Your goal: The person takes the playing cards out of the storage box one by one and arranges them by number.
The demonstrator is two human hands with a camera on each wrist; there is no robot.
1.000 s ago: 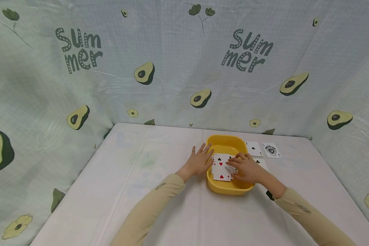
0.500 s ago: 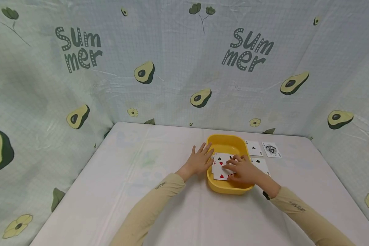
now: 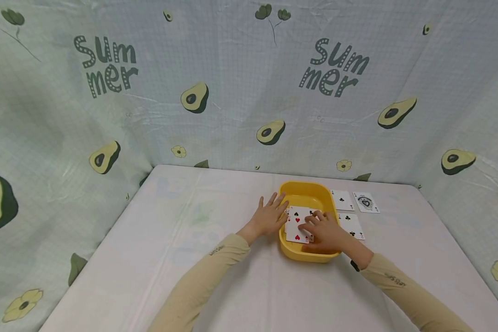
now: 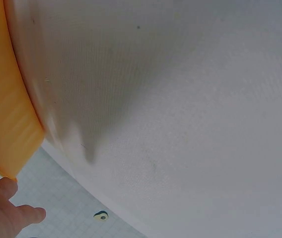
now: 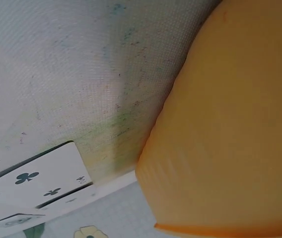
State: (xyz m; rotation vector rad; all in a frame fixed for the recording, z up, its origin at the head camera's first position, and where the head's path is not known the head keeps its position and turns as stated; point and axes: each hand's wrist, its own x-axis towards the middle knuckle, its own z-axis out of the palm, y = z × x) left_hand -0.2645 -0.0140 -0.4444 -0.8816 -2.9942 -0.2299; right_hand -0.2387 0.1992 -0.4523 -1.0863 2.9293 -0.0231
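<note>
Both hands work at a yellow plastic tub [image 3: 311, 196] standing on a white table [image 3: 216, 258]. At the tub's left rim, the left hand [image 3: 269, 216] lies with fingers straight and spread, palm down, holding nothing. Reaching into the tub from the near right side, the right hand [image 3: 325, 233] has its fingers bent down onto a small pile of playing cards [image 3: 296, 223] that lies face up inside; whether it pinches a card or only presses on the pile cannot be told. Red hearts and black spades show on the topmost cards.

Just right of the tub, three more cards lie face up on the table: a club card [image 3: 342, 200], a card with a dark emblem [image 3: 366, 203] beside it, and another club card [image 3: 352, 226] nearer the person. Pale yellow sleeves [image 3: 216, 272] cover both arms. Behind the table hangs a light backdrop [image 3: 249, 92] printed with avocados and the word "Summer".
</note>
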